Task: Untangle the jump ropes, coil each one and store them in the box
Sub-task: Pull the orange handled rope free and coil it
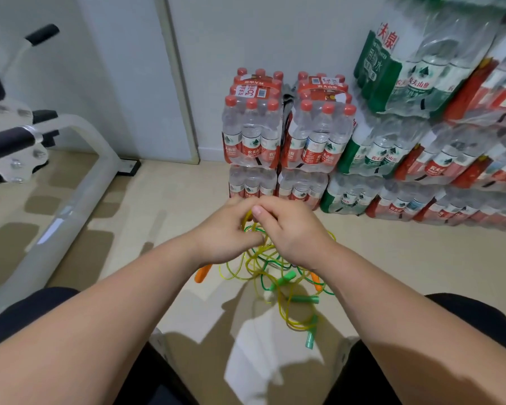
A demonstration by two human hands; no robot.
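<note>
A tangle of yellow and green jump ropes [260, 261] hangs from my hands down to the floor. My left hand [227, 232] and my right hand [289, 229] meet above it, and both pinch strands at the top of the knot. An orange handle [203, 273] shows under my left wrist and another orange handle [316, 280] under my right wrist. Green handles [284, 280] [306, 299] [310, 340] lie on the floor below, with a yellow loop running between them. No box is in view.
Shrink-wrapped packs of water bottles [287, 135] are stacked against the wall ahead and to the right. A white exercise machine frame [70, 206] crosses the floor on the left. My knees in dark shorts frame the bottom of the view.
</note>
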